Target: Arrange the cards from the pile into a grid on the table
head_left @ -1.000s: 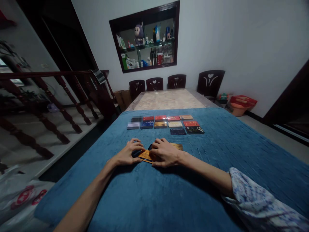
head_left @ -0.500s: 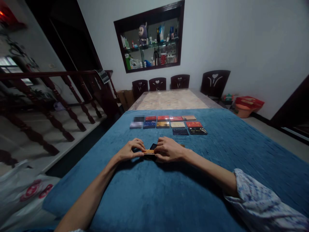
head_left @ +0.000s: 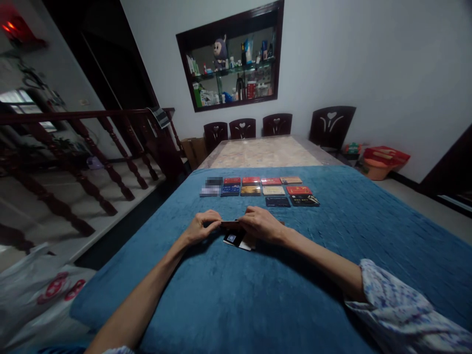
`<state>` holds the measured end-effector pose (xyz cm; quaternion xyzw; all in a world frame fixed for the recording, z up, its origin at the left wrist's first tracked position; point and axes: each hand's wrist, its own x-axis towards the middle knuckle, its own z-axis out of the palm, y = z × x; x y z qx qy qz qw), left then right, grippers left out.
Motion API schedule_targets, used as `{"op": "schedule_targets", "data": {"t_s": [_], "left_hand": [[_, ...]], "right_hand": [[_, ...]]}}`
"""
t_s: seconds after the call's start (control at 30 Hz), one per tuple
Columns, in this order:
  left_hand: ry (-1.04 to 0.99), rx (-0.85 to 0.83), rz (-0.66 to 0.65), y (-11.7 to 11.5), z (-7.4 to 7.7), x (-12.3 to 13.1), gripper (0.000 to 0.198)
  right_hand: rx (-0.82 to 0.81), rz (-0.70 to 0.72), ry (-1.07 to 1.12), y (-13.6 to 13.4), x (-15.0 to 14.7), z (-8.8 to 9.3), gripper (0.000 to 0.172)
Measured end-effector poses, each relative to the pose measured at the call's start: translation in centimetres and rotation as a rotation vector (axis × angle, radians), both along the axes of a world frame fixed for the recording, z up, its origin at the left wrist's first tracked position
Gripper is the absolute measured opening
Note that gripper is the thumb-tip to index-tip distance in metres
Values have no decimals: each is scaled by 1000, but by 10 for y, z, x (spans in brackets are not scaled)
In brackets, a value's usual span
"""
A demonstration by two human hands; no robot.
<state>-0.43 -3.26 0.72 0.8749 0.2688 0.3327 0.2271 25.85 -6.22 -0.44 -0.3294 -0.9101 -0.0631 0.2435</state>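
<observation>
Between my two hands a thin card-like piece [head_left: 230, 224] is seen nearly edge-on. The fingers of my left hand [head_left: 202, 227] pinch its left end, and my right hand [head_left: 262, 225] is closed on its right end. Just below lies a black card [head_left: 233, 238] with a pale square mark, with a whitish piece beside it, partly under my right hand. Farther up the blue cloth [head_left: 221, 295], several cards lie in rows, among them a red card [head_left: 251, 180], a gold card [head_left: 250, 190], a dark blue card [head_left: 278, 201] and a black one [head_left: 305, 200].
Beyond the cloth the marble-patterned tabletop [head_left: 265, 150] shows, with dark chairs [head_left: 242, 130] behind it. A wooden railing [head_left: 110, 115] and white plastic bags [head_left: 47, 300] are on the left. A red bag [head_left: 387, 155] rests on a bin at the right.
The piece between my hands has risen and turned from showing an orange face to nearly edge-on. The black card beneath now shows more, with its pale mark visible.
</observation>
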Motion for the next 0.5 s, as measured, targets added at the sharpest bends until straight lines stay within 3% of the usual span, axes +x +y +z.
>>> {"op": "schedule_targets", "data": {"t_s": [0.33, 0.5], "left_hand": [[12, 26, 81, -3, -4, 5, 16], [-23, 41, 134, -4, -9, 7, 31]], "right_hand": [[0, -74, 10, 2, -1, -6, 22], [-35, -125, -26, -1, -2, -5, 35]]}}
